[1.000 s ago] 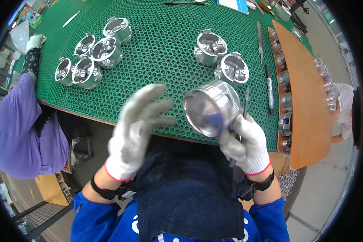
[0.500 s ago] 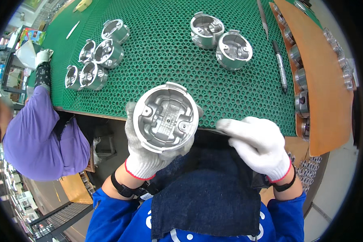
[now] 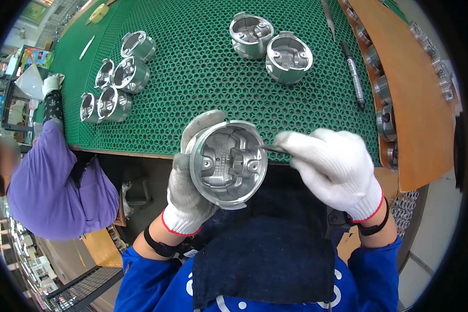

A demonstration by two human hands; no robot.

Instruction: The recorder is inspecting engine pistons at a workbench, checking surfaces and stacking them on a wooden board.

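My left hand [image 3: 182,190], in a white knitted glove, holds a silver metal piston [image 3: 221,174] with its hollow underside facing up, just over the table's near edge. The fingers and thumb wrap round its left side. My right hand [image 3: 338,169], gloved too, is closed on a thin dark tool [image 3: 274,149]. Its tip reaches the piston's right rim; most of the tool is hidden in the fist, so its exact kind cannot be made out. Beyond my hands, two pistons [image 3: 289,58] stand side by side on the green perforated mat [image 3: 203,88].
Several pistons [image 3: 131,74] stand clustered at the left. A black-and-white marker [image 3: 354,78] and a long metal blade [image 3: 328,20] lie at the right, beside a brown board [image 3: 418,104] with pistons [image 3: 385,123] along it. A person in purple [image 3: 62,182] sits at the left.
My left hand has turned and tilted the piston and shifted it slightly right and down. My right hand has come up and left, bringing the thin tool to the rim.
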